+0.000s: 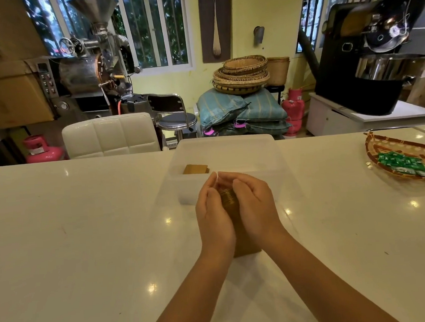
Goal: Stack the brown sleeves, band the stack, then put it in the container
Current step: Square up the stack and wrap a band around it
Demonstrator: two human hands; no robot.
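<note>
Two hands at frame centre press brown sleeve stack (231, 205) between palms: left hand (214, 217), right hand (254, 205), fingers loosely curved, not clenched. Stack stands on white counter (85, 234), just below translucent container (227, 157). Squaring stage, by look. No band visible. One bundle (195, 169) already inside container. Banding, placing left.

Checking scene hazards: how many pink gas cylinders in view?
2. One pink gas cylinder stands on the floor at far left, beyond the counter. The other stands right of the stacked teal sacks. More may be hidden behind furniture.
</note>
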